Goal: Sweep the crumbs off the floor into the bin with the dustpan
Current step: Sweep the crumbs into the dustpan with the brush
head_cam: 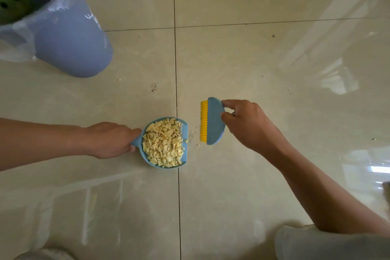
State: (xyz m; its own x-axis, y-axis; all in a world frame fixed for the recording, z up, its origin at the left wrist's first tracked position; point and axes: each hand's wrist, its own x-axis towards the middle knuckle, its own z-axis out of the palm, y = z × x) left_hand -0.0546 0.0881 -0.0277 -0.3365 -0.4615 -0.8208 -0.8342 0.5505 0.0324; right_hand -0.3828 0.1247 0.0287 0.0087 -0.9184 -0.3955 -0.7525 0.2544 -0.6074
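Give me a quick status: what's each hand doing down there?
Left hand grips dustpan handle, pan heaped with crumbs. Right hand holds brush beside pan's lip. Fine bits between them. Bin upper left, path clear.

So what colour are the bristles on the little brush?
Bright yellow. The brush has a blue back, held in the right hand, seen best in the head view.
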